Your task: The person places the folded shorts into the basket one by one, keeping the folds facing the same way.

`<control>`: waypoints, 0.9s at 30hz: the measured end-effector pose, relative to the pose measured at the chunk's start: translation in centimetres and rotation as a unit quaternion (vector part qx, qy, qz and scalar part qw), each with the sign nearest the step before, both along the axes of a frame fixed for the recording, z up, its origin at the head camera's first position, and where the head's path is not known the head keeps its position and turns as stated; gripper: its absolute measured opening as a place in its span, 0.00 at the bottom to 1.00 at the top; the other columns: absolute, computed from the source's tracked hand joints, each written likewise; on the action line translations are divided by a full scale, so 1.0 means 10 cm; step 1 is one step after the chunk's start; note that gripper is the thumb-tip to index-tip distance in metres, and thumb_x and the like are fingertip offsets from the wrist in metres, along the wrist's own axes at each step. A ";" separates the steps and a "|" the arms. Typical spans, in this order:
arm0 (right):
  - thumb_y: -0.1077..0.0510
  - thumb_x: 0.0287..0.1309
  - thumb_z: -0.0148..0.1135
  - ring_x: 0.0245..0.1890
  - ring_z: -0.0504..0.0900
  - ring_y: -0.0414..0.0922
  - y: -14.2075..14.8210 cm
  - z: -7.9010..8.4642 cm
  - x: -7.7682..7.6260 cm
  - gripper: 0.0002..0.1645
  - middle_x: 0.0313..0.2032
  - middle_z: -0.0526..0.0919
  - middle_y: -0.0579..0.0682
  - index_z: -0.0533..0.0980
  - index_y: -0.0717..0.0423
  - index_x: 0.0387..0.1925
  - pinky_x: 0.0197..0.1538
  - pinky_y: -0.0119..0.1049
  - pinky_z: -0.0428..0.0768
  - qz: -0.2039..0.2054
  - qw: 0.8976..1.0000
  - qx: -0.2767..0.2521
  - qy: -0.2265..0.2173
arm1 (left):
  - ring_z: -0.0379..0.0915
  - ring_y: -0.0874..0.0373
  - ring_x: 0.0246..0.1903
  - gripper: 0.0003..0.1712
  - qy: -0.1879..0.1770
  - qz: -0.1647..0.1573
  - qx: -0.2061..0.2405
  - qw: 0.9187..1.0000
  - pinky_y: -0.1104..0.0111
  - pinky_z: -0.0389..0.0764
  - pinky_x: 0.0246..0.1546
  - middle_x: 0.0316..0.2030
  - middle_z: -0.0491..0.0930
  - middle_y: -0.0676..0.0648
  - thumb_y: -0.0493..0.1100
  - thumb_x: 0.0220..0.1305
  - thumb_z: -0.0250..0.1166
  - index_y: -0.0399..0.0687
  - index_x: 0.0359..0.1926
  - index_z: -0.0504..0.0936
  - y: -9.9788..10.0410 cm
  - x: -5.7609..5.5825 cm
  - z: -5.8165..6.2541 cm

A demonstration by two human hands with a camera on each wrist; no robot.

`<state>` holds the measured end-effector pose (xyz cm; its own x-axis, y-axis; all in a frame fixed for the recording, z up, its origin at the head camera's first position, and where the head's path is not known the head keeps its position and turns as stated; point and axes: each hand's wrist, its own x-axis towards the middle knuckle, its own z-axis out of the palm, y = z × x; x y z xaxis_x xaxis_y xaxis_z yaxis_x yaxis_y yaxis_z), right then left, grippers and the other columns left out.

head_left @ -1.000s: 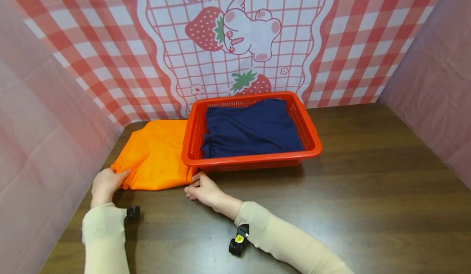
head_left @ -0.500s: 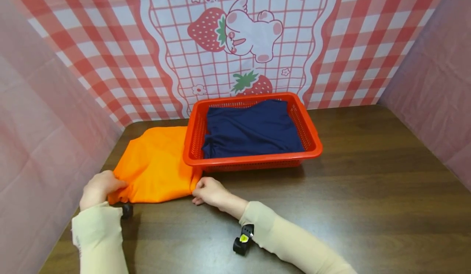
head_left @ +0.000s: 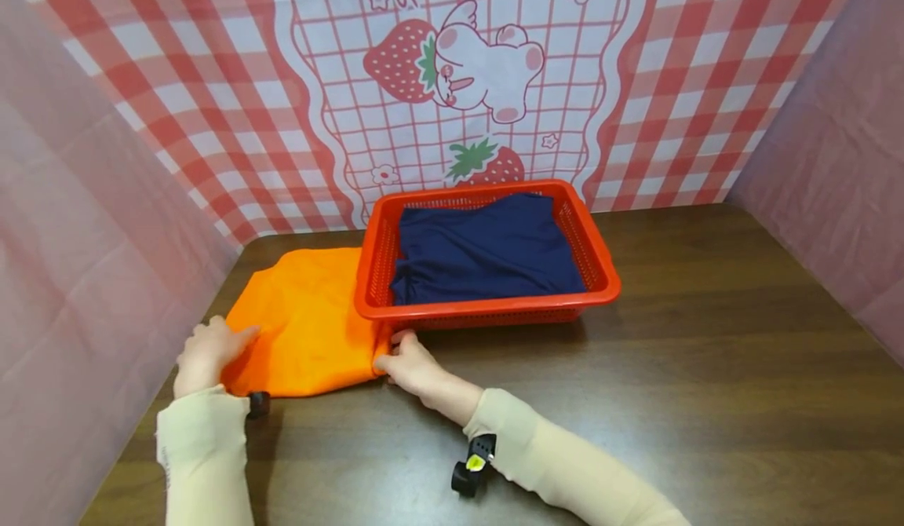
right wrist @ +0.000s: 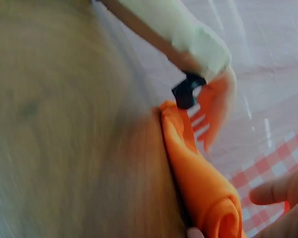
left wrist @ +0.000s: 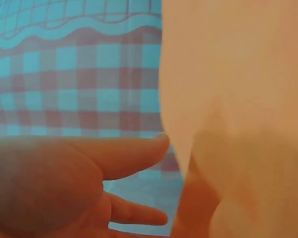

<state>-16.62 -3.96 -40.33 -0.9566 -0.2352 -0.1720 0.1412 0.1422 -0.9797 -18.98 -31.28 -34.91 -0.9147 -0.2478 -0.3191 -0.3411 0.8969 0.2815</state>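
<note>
An orange cloth (head_left: 304,322), folded over at its edges, lies on the left of the table against the red basket. My left hand (head_left: 208,353) is at its near left corner, thumb and fingers extended and spread; in the left wrist view the thumb (left wrist: 134,153) is straight beside the cloth (left wrist: 238,74). At the near right corner, below the basket's corner, is my right hand (head_left: 417,365). The right wrist view shows its thumb (right wrist: 270,193) held off the rolled end of the cloth (right wrist: 221,215), a fingertip (right wrist: 194,232) low by the table.
The red plastic basket (head_left: 494,305) stands at the back middle, overlapping the orange cloth's right side in the head view. Inside it lies a navy cloth (head_left: 487,247). Behind the brown wooden table (head_left: 671,369) hangs a checked strawberry-print curtain (head_left: 692,94).
The orange cloth has slid toward me, mostly in the first half second. My left hand has loosened from its bunched corner and spread its fingers. My right hand has shifted slightly right.
</note>
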 end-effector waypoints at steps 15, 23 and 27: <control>0.68 0.51 0.53 0.26 0.73 0.41 0.02 -0.03 0.02 0.17 0.31 0.71 0.51 0.66 0.71 0.44 0.40 0.37 0.79 0.070 0.994 -0.068 -0.055 | 0.59 0.25 0.49 0.46 -0.013 -0.007 -0.068 0.998 0.35 0.54 0.48 0.53 0.62 0.20 0.64 0.65 0.37 0.21 0.57 0.62 0.16 -0.12 -0.16; 0.65 0.51 0.55 0.27 0.73 0.42 0.02 0.05 0.03 0.14 0.29 0.72 0.52 0.65 0.67 0.39 0.36 0.38 0.80 0.089 0.992 -0.023 -0.086 | 0.61 0.26 0.48 0.44 -0.033 -0.009 -0.065 0.997 0.35 0.58 0.47 0.52 0.63 0.20 0.64 0.64 0.40 0.22 0.55 0.65 0.13 -0.09 -0.12; 0.65 0.50 0.55 0.37 0.72 0.47 -0.06 0.05 0.05 0.26 0.44 0.68 0.60 0.55 0.64 0.49 0.38 0.44 0.79 0.008 0.991 -0.084 -0.101 | 0.58 0.23 0.47 0.47 0.001 0.000 -0.023 1.000 0.39 0.64 0.46 0.51 0.58 0.17 0.64 0.64 0.41 0.17 0.55 0.59 0.14 -0.13 -0.17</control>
